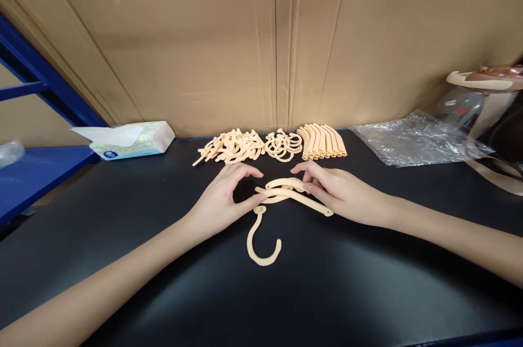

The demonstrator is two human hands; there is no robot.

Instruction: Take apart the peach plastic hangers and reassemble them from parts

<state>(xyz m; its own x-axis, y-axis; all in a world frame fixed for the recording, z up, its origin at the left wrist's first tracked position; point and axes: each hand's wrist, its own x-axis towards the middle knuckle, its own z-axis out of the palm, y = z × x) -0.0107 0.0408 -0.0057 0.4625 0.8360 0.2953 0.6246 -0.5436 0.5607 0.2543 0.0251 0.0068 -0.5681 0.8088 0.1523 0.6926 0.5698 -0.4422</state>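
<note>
Several cream plastic hanger arms [310, 203] lie crossed on the black tabletop between my hands. A curved piece [281, 181] rests at the back of this group. My left hand [223, 192] is at the left ends, its thumb tip touching them and its index finger held apart above. My right hand [339, 192] is over the right side. Its thumb tip meets the curved piece, while its index finger stays apart; its other fingers are curled and partly hidden. Nearer to me, a cream hanger hook [263, 261] lies flat, its round end close under my left thumb.
Along the back lie a heap of small cream parts [232, 145], a cluster of hooks [284, 145] and a row of hanger arms [324, 141]. A tissue pack [134, 141] sits left, clear plastic bags [420, 137] right. Cardboard [204, 47] walls the back; a blue frame [53, 85] stands left.
</note>
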